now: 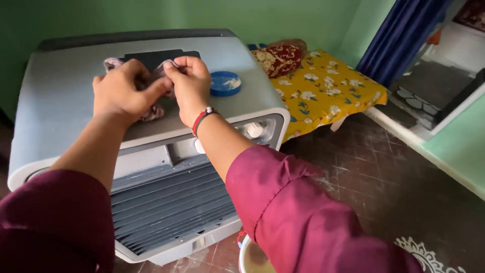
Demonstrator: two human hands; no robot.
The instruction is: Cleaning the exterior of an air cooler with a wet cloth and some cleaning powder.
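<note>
Atop a grey air cooler [65, 96], the left hand [124, 91] and right hand [189, 83] are both pinching a crumpled cloth [154, 112] beside a blue lid [225, 83].

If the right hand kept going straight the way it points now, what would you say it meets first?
The right hand points left toward the left hand, so it would most likely meet those fingers and the crumpled cloth both hold on the grey cooler top; depth is hard to judge.

cloth [151, 108] | small, crumpled, pale pink with dark pattern | bunched, pinched between both hands | lies on grey cooler's top [60, 96], near its front edge
</note>
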